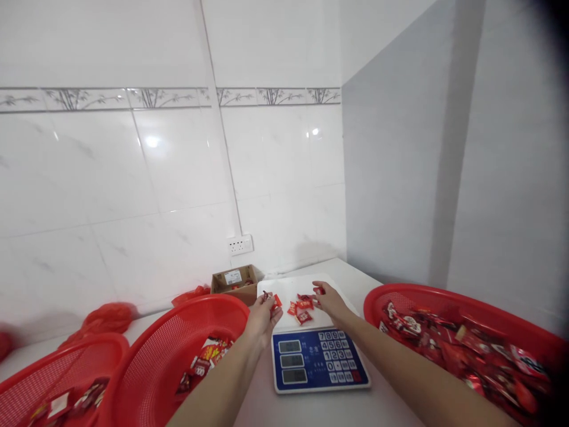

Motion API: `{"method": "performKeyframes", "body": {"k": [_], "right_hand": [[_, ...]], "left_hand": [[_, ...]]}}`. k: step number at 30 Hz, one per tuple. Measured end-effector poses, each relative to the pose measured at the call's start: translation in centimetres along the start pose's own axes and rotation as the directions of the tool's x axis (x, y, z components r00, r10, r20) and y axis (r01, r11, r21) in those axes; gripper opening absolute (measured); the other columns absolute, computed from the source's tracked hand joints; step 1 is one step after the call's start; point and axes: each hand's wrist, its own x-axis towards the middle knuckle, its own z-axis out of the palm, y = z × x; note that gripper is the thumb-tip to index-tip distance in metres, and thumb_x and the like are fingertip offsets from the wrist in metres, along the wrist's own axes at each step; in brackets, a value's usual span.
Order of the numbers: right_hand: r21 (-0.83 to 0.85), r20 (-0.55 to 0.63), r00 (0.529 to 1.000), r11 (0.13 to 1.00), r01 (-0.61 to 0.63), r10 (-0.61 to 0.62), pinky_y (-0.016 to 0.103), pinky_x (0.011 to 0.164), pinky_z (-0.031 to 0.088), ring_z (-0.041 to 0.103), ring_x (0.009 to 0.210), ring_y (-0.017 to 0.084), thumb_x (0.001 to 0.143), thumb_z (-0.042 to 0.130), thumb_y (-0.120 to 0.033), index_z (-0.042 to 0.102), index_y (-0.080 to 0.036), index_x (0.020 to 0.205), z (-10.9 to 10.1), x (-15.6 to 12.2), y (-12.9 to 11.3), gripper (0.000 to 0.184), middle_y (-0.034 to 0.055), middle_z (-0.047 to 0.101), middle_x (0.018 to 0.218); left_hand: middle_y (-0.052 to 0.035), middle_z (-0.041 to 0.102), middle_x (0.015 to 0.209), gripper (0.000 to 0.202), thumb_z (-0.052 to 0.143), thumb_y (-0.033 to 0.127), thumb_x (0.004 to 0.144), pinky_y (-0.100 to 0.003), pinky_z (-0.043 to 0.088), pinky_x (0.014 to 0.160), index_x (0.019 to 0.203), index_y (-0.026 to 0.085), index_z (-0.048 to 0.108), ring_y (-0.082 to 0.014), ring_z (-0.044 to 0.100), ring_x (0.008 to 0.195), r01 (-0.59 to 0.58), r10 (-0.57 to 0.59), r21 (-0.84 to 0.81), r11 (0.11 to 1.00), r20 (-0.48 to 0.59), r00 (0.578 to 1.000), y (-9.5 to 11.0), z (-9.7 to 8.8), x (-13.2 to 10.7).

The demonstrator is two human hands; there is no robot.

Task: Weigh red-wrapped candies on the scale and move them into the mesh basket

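A digital scale (320, 360) with a blue keypad panel and a white weighing plate (271, 289) lies in front of me. Several red wrapped candies (304, 305) are loose on the plate. Over the plate's left side, my left hand (262, 317) is closed on red and dark wrapped candies (277, 302). My right hand (329, 301), at the plate's right side, pinches a red wrapped candy (319, 290) between thumb and fingers. Its fingertips are close to the loose candies.
Red plastic baskets (133, 362) with wrapped candies stand at left, and another red basket (413, 287) of candies at right. Behind the plate's left corner sits a cardboard box (233, 279). Red plastic bags (106, 317) lie along the tiled wall, below a socket (240, 245).
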Motion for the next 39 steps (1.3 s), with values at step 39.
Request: {"method": "performKeyframes", "body": {"k": [39], "right_hand": [[-0.103, 0.003, 1.000, 0.994, -0.026, 0.027, 0.026, 0.068, 0.051, 0.062, 0.066, 0.012, 0.076, 0.053, -0.016, 0.054, -0.014, 0.104, -8.4, -3.7, 0.5, 0.028, 0.0075, 0.056, 0.092]], "left_hand": [[-0.0023, 0.062, 0.074, 0.011, 0.055, 0.009, 0.073, -0.021, 0.047, 0.058, 0.081, 0.015, 0.052, -0.0072, 0.056, 0.057, -0.198, 0.132, 0.376, 0.905, 0.193, 0.972, 5.7, -0.5, 0.5]]}}
